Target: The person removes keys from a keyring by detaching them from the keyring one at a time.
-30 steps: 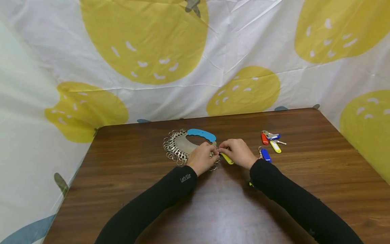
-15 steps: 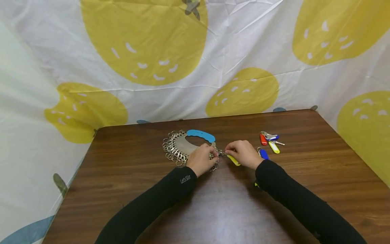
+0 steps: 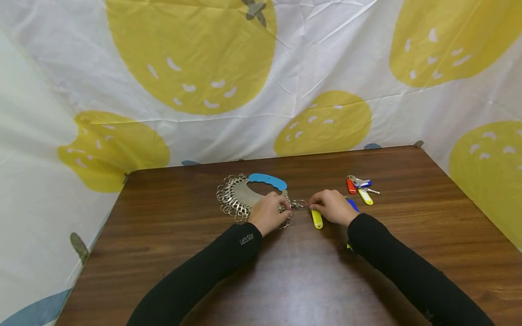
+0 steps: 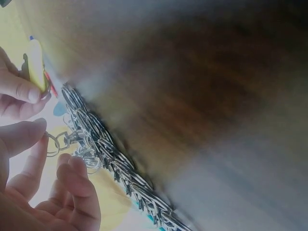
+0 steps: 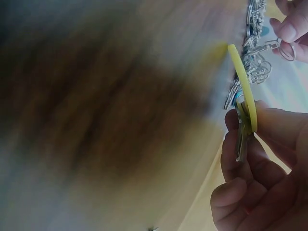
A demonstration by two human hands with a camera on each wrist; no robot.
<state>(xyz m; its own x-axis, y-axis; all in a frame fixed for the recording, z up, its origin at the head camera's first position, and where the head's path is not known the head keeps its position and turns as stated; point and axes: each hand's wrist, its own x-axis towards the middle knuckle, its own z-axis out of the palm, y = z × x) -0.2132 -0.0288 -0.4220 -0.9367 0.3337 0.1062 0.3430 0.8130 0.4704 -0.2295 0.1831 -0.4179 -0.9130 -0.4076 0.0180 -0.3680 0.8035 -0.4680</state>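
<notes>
A large metal key holder, a curved plate with a blue handle and many small rings along its edge, lies on the table. My left hand is over its right-hand rings; in the left wrist view its fingertips pinch a small ring linked to the holder. My right hand, just to the right, pinches a yellow key tag near its top. In the right wrist view a key hangs with this tag between thumb and fingers. A gap separates tag and holder.
At the right lie keys with a red tag, a blue tag and another yellow tag. One more blue tag is partly behind my right hand. Patterned cloth hangs behind the brown table.
My right hand has moved right, away from the key holder, with the yellow tag, which now hangs more upright. My left hand has stayed nearly in place.
</notes>
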